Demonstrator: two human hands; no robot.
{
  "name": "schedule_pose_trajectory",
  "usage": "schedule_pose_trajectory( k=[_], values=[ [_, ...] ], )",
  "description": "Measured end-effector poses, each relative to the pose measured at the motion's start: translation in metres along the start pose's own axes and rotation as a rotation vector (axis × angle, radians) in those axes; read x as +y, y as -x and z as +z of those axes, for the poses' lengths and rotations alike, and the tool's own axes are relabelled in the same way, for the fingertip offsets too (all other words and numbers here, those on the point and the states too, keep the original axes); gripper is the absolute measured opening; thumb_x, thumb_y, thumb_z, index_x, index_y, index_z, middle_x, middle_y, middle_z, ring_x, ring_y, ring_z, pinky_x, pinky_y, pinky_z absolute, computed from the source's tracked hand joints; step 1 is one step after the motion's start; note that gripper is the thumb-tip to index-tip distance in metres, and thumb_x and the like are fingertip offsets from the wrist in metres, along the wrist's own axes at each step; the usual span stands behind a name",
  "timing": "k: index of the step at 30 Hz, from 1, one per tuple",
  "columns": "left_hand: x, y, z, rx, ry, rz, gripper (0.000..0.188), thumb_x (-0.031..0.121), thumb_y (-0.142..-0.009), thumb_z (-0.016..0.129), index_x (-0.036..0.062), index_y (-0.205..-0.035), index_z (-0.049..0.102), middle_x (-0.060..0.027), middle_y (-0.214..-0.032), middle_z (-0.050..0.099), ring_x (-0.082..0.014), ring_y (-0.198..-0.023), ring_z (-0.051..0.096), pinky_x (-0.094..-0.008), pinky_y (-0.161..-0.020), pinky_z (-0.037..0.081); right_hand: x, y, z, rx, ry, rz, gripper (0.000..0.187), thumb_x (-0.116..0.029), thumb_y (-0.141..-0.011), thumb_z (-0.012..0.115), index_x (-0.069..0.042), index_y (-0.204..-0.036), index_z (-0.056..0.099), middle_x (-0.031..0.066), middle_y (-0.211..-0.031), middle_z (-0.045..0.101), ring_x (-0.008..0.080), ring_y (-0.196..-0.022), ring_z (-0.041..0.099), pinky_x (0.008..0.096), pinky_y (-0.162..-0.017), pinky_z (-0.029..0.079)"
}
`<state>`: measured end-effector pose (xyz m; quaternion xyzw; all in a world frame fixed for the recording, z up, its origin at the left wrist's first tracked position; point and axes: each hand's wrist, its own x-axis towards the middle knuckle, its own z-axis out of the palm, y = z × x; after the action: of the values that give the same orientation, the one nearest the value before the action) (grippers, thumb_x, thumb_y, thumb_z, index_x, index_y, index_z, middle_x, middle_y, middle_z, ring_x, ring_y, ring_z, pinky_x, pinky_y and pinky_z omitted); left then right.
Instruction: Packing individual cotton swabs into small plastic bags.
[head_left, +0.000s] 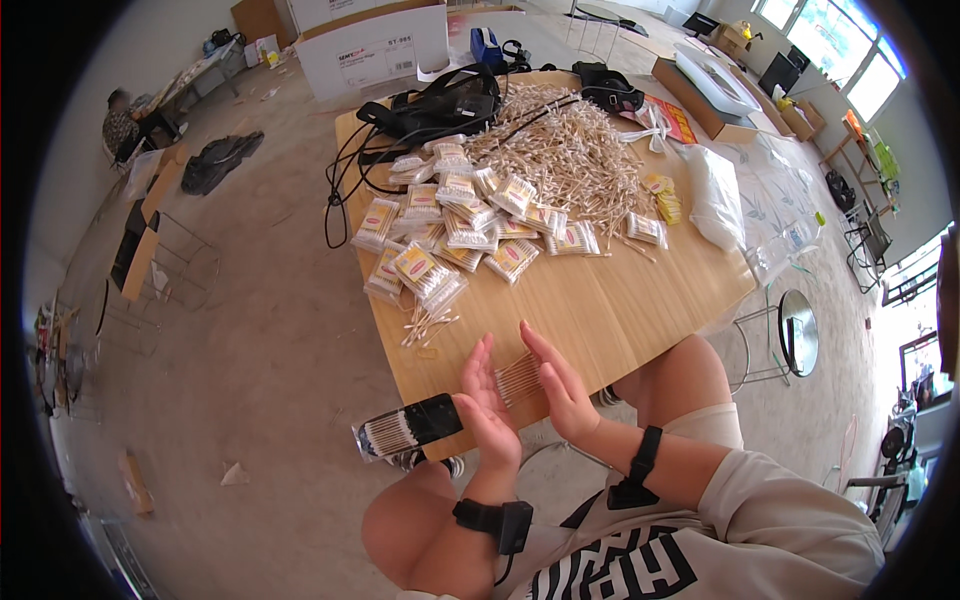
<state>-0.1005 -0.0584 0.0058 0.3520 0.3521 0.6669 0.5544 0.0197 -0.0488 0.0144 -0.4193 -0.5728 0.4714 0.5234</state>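
Your left hand (487, 405) and right hand (556, 385) stand flat, palms facing, pressing a small bundle of cotton swabs (518, 378) between them at the near edge of the surface (600, 300) — fingers straight, not curled. Keep the palms parallel so the sticks stay level. An open packet of swabs (405, 427) lies just left of your left hand. Farther off — filled packets (450, 235), then the loose swab heap (570, 150).
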Motion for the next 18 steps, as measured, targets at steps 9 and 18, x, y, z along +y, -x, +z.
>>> schedule_pose_trajectory(
  k=[9,18],
  values=[
    [0.006,-0.007,-0.006,0.119,0.039,-0.112,0.087,0.069,-0.104,0.015,0.0007,-0.154,0.035,-0.0209,-0.161,0.035,-0.0311,-0.153,0.027,-0.0448,-0.125,0.014,-0.013,-0.015,-0.037,-0.309,0.991,-0.171,0.052,-0.015,-0.093,0.062,-0.007,-0.144,0.053,0.0113,-0.15,0.053,0.03,-0.144,0.044,0.0491,-0.122,0.031],
    [0.007,-0.007,-0.004,0.104,0.015,-0.094,0.089,0.07,-0.103,0.014,-0.0006,-0.155,0.032,-0.023,-0.162,0.031,-0.0324,-0.153,0.025,-0.0443,-0.126,0.014,-0.032,-0.001,-0.034,-0.374,1.006,-0.22,0.05,-0.013,-0.094,0.062,-0.007,-0.143,0.054,0.0102,-0.144,0.058,0.0304,-0.141,0.047,0.0504,-0.121,0.033]
  ],
)
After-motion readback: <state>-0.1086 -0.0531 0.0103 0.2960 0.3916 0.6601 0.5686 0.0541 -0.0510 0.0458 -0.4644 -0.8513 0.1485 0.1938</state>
